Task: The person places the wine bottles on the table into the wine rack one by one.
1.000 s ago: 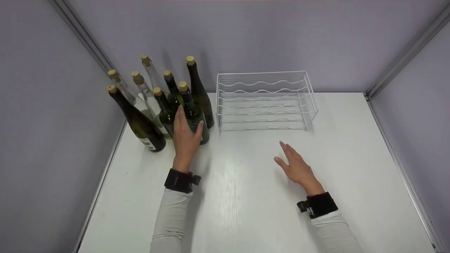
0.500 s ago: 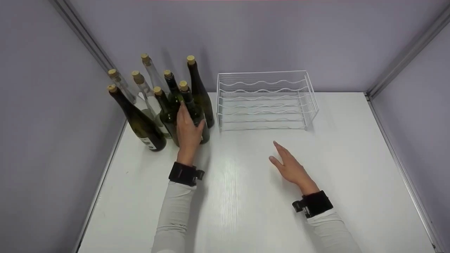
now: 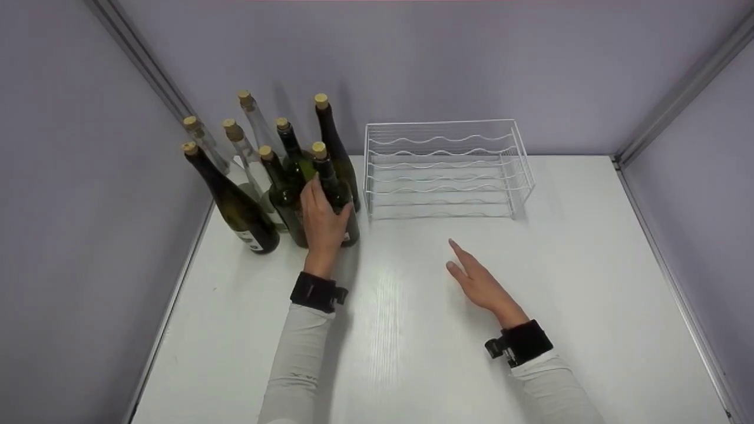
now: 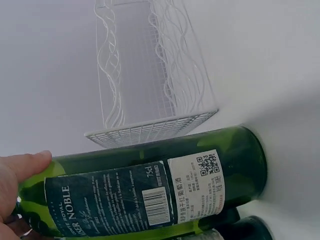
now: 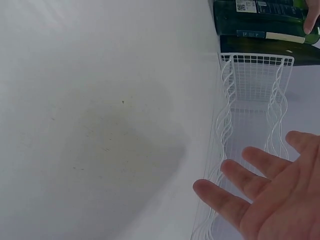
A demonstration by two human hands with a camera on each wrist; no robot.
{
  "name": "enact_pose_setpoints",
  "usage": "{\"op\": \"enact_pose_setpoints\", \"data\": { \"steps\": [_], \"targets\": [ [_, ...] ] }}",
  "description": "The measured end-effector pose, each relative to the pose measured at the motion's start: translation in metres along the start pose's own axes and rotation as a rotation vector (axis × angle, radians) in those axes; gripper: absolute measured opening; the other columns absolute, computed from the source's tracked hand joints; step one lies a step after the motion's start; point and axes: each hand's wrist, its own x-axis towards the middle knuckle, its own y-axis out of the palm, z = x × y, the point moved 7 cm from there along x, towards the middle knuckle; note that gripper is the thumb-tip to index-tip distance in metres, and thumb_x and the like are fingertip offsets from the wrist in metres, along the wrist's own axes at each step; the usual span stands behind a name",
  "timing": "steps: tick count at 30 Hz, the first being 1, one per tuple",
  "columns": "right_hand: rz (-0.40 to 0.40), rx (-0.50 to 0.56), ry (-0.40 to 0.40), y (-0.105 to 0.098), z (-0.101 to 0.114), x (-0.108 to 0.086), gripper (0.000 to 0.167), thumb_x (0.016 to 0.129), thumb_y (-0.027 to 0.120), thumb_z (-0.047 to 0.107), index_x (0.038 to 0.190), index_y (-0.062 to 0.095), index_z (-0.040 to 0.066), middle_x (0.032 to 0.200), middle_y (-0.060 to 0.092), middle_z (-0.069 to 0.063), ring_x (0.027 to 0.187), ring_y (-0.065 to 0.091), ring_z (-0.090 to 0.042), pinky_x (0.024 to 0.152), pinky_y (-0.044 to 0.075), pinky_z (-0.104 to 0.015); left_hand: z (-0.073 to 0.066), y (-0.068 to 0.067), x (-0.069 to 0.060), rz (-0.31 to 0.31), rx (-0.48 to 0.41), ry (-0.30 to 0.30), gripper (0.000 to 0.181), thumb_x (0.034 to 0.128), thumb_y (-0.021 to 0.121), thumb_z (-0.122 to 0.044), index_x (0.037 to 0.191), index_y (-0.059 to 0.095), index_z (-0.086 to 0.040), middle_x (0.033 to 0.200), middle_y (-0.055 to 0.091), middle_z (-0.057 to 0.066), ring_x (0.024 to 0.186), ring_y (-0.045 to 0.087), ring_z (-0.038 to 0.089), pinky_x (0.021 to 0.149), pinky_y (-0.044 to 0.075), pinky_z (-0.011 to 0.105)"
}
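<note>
At the front right of a group of corked bottles, the left hand point(image 3: 324, 227) grips a green bottle point(image 3: 337, 188) by its upper body, the thumb on its right side. In the left wrist view this green bottle point(image 4: 135, 185) shows a dark label and a white one, with the thumb and part of the hand point(image 4: 15, 185) at its shoulder end. My right hand point(image 3: 483, 285) hovers over the white table, holding nothing, its fingers extended; the right wrist view shows the spread fingers of the hand point(image 5: 275, 190).
A white wire rack point(image 3: 442, 189) with wavy bars stands near the back wall, right of the bottles. Several bottles stand close around the left hand, including a dark one point(image 3: 235, 206) at the far left and clear ones behind. Walls enclose the table point(image 3: 412, 330).
The green bottle's neck has shifted right and toward the front, with the left hand now round it. The right hand has moved a little left.
</note>
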Motion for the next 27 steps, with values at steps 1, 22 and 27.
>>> {"op": "enact_pose_setpoints", "data": {
  "steps": [1, 22, 27],
  "targets": [
    [0.001, 0.010, -0.002, 0.000, 0.000, 0.000, 0.064, 0.106, 0.032, 0.048, 0.159, 0.014, 0.018, 0.160, 0.019, -0.017, 0.146, 0.016, -0.038, 0.116, 0.013, -0.054, 0.000, 0.001, -0.001, -0.003, -0.007, 0.005, 0.086, 0.0802, 0.084, -0.018, 0.147, 0.034, 0.004, 0.141, 0.041, 0.022, 0.133, 0.037, 0.033, 0.109, 0.034, 0.042],
    [-0.036, 0.136, -0.077, -0.001, 0.005, 0.000, 0.066, 0.104, 0.044, 0.044, 0.157, 0.022, 0.012, 0.153, 0.034, -0.021, 0.136, 0.038, -0.042, 0.107, 0.035, -0.055, -0.016, 0.024, -0.028, 0.020, -0.226, 0.079, 0.083, 0.0801, 0.084, -0.018, 0.148, 0.036, -0.020, 0.133, 0.041, 0.019, 0.123, 0.046, 0.034, 0.097, 0.043, 0.050],
    [-0.037, 0.141, -0.088, -0.002, 0.007, 0.001, 0.069, 0.102, 0.046, 0.049, 0.157, 0.022, 0.015, 0.153, 0.035, -0.019, 0.135, 0.039, -0.040, 0.105, 0.037, -0.057, -0.031, 0.028, -0.037, 0.049, -0.175, 0.146, 0.078, 0.0793, 0.084, -0.019, 0.145, 0.042, -0.021, 0.134, 0.041, 0.019, 0.123, 0.045, 0.036, 0.094, 0.045, 0.052]
  ]
}}
